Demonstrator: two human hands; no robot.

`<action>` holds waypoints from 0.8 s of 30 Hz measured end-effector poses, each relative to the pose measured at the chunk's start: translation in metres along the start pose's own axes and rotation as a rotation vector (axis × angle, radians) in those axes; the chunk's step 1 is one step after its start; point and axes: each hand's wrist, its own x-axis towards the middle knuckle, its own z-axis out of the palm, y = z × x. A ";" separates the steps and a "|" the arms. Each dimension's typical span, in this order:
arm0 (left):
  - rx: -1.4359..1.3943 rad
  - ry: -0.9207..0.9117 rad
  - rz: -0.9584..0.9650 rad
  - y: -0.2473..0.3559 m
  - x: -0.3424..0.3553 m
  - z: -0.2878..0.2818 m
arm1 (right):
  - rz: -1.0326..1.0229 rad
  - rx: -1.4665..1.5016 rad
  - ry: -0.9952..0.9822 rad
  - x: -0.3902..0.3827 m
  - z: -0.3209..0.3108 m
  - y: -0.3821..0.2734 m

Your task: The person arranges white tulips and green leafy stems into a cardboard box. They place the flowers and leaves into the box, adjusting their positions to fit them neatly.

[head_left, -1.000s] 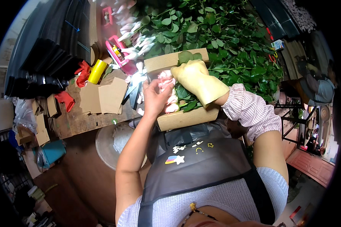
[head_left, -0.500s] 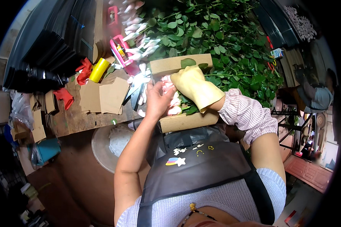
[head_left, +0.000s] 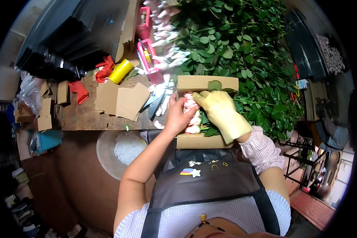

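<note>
Pink roses lie in a row of heads between two upright sides of corrugated cardboard, the far side and the near side. My bare left hand is curled against the left of the heads, thumb and fingers around them. From the right, my right hand in a pale yellow glove reaches over the stems. Its fingertips pinch at the uppermost head; the other fingers are hidden beneath the glove. Scissors with dark handles rest left of my left hand.
A heap of leafy stems covers the far right. Pink tape dispensers stand beside netted white buds. Cardboard pieces, a yellow roll and red cloth lie left. Below the table edge stands a round tub.
The whole view has shifted, so the table appears lower and further right. Both hands stay at the rose heads, the gloved one still at the uppermost head.
</note>
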 end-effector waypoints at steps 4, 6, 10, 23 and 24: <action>-0.150 -0.040 -0.002 -0.012 -0.006 -0.031 | 0.100 0.246 0.156 -0.023 -0.045 -0.008; 0.013 0.069 -0.036 -0.035 -0.003 -0.064 | 0.180 0.382 0.174 -0.044 -0.063 -0.012; 0.965 0.396 0.056 -0.087 0.015 -0.118 | 0.330 0.537 0.173 -0.067 -0.054 -0.018; 0.819 0.190 -0.114 -0.100 0.016 -0.147 | 0.327 0.531 0.212 -0.071 -0.053 -0.019; 0.767 0.209 -0.118 -0.092 0.013 -0.152 | 0.326 0.548 0.214 -0.070 -0.055 -0.021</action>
